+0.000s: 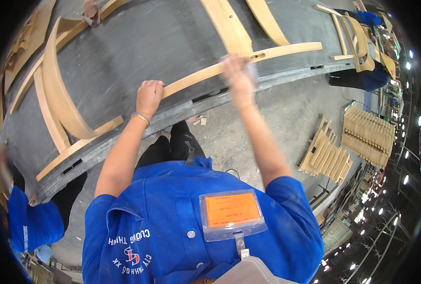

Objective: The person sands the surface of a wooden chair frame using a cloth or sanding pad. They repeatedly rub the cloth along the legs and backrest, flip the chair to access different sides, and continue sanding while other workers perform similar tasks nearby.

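Note:
A long, pale, slightly curved wooden bar [191, 81] lies along the near edge of the grey worktable [139, 42]. My left hand [149, 97] is closed over the bar's left end. Farther right, my right hand [238, 78] rests on the same bar, smeared by motion, with a blurred pale sheet [251, 72] showing beside its fingers. Just right of that hand, a slot [258, 56] shows in the bar. A broad curved wooden slat [229, 26] meets the bar there from the far side, and a narrower slat [269, 23] reaches it farther right.
Another curved wooden frame [54, 85] lies on the table to my left, near a co-worker in blue [35, 217]. A hand [91, 12] works across the table. More frames [354, 40] and co-workers are at far right. Stacked wooden parts [369, 135] stand on the floor.

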### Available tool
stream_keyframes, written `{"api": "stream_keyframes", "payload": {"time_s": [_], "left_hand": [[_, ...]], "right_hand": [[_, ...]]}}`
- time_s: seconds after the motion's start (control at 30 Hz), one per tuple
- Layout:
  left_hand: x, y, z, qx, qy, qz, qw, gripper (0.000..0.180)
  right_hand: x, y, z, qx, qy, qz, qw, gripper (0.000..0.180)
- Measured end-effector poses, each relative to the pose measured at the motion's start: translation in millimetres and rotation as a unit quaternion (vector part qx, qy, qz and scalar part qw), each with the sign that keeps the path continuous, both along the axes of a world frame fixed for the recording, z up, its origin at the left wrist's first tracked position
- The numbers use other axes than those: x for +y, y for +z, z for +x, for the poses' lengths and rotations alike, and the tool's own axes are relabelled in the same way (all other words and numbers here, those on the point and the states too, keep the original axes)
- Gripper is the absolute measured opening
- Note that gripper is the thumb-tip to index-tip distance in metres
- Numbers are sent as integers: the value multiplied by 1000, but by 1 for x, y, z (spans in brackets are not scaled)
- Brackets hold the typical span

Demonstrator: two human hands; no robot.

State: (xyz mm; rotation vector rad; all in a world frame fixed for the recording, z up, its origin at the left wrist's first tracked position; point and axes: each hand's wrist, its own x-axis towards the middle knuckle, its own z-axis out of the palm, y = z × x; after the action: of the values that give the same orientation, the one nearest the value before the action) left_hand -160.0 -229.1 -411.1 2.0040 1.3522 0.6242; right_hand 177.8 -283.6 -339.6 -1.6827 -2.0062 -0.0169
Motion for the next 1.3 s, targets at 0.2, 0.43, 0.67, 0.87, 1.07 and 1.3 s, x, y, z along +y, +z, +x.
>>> {"api": "stream_keyframes", "payload": {"time_s": [0.2, 0.43, 0.67, 0.87, 1.07, 1.3], "left_hand": [[-43, -9, -54, -99, 106, -113, 983, 44], [-42, 0, -69, -295, 161, -314, 888, 71], [-46, 15, -89, -368, 126, -409, 825, 82], [-53, 18, -84, -400, 130, -420, 804, 87], [-52, 25, -88, -380, 140, -431, 807, 91], [-48, 7, -81, -346, 107, -371, 855, 77]], "right_hand": [[19, 15, 26, -126, -160, 43, 978, 83], [-57, -110, -252, 8, 121, -67, 990, 64], [-6, -21, -105, -74, 72, -1, 995, 74], [-14, -41, -135, -8, -30, 3, 1000, 81], [-57, -105, -257, 2, 128, -112, 985, 62], [1, -20, -28, -125, -27, -3, 992, 77]]}}
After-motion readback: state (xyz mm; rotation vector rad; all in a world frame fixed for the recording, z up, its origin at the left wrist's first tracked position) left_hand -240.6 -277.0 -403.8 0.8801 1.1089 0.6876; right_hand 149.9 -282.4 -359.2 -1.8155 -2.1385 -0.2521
